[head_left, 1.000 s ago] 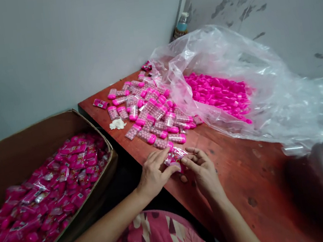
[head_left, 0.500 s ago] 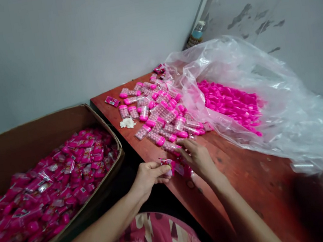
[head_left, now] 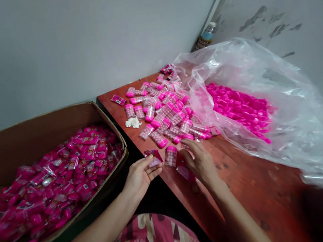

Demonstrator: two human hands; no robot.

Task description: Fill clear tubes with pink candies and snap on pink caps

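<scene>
My left hand [head_left: 141, 175] pinches a small pink printed wrapper [head_left: 154, 157] between thumb and fingers at the table's left edge. My right hand [head_left: 199, 161] is over the table, its fingers bent and apart. Just left of those fingers, a clear small bottle [head_left: 171, 156] of pink balls with a pink cap lies between my hands. More pink wrapper [head_left: 183, 171] shows beside and partly under my right hand. Beyond the hands is a pile of similar bottles [head_left: 166, 114] on the red table.
At left stands a cardboard box [head_left: 124, 142] holding many pink wrapped packets [head_left: 74, 166]. A clear plastic bag [head_left: 294, 117] with pink plastic pieces [head_left: 240, 111] spreads over the right side. A white crumpled scrap [head_left: 133, 122] and a flat packet [head_left: 118, 100] lie near the pile.
My left hand has moved slightly left and down with the wrapper. The bottle between my hands has turned more upright in view and sits apart from the pile. The view has shifted slightly.
</scene>
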